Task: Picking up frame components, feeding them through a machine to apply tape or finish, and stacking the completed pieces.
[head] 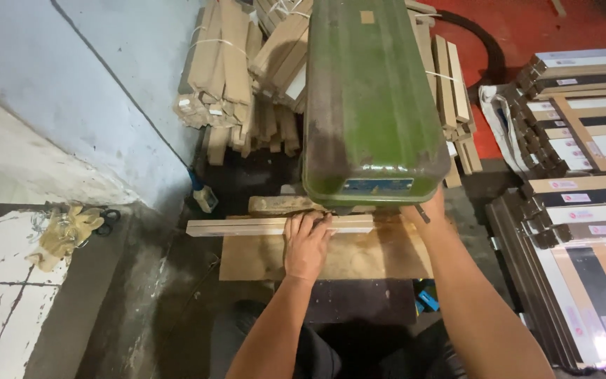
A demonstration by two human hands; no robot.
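Observation:
My left hand presses flat on a long pale wooden strip that lies across a wooden work board, fingers over its top edge. The strip runs under the front of a large green machine housing. My right hand reaches up beside the machine's lower right corner and closes around a small dark lever; most of its fingers are hidden behind the housing. A worn wooden block sits just behind the strip.
Bundles of tied wooden strips lean behind the machine. Stacks of flat panels fill the right side. A pair of cloth gloves and black scissors lie on the white ledge at left. A pale wall rises at back left.

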